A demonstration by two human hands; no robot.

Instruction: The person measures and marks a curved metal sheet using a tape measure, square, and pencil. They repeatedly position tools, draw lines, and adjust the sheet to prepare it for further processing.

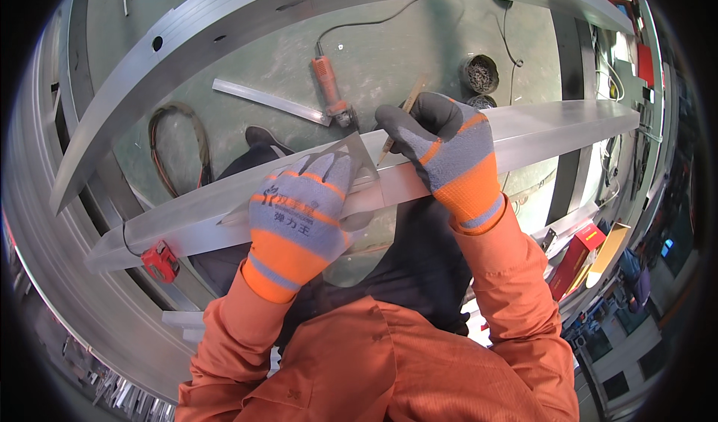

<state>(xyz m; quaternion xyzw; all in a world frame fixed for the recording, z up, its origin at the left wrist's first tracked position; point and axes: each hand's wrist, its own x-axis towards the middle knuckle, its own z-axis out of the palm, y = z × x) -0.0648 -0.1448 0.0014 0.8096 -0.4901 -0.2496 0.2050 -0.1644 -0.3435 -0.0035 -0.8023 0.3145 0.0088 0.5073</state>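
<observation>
Lying beyond the beam (pixel 404 184), orange grinder (pixel 327 81).

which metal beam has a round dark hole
The far beam, across the top: hole left of centre; the near beam, under the left hand, shows none.

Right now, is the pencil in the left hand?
No: the right hand grips the pencil, its tip pointing down toward the metal beam, while the left hand lies over that beam.
</observation>
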